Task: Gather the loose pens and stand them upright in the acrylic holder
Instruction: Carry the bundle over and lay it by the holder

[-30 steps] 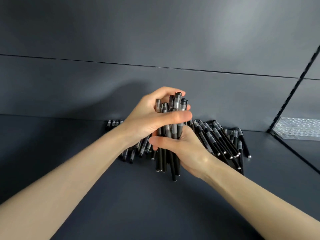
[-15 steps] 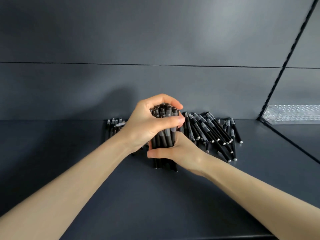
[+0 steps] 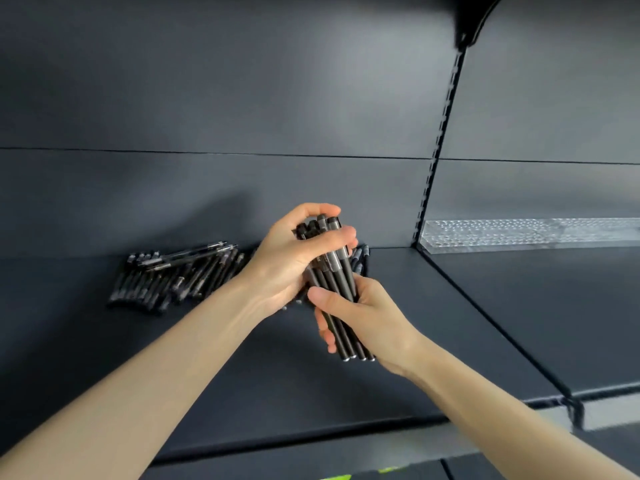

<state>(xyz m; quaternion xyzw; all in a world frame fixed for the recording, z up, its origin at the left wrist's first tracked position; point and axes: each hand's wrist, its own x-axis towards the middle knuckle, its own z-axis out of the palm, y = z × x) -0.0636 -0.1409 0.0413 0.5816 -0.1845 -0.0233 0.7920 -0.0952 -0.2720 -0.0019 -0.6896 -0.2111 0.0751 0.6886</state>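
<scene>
A bundle of black pens (image 3: 337,282) is held nearly upright above the dark shelf, caps up. My left hand (image 3: 294,261) wraps around the upper part of the bundle. My right hand (image 3: 363,320) grips its lower part, with the pen ends sticking out below. A pile of loose black pens (image 3: 176,271) lies on the shelf behind and to the left of my hands; a few more pens (image 3: 360,259) show just right of the bundle. The clear acrylic holder (image 3: 519,233) stands against the back wall on the neighbouring shelf section to the right.
The dark shelf (image 3: 242,375) has a front edge near the bottom of the view. A slotted upright rail (image 3: 440,143) divides the two shelf bays, and a seam on the shelf runs from it toward the front right.
The bundle has come up off the shelf and moved right, away from the pile. The view has swung right, bringing more of the acrylic holder into sight.
</scene>
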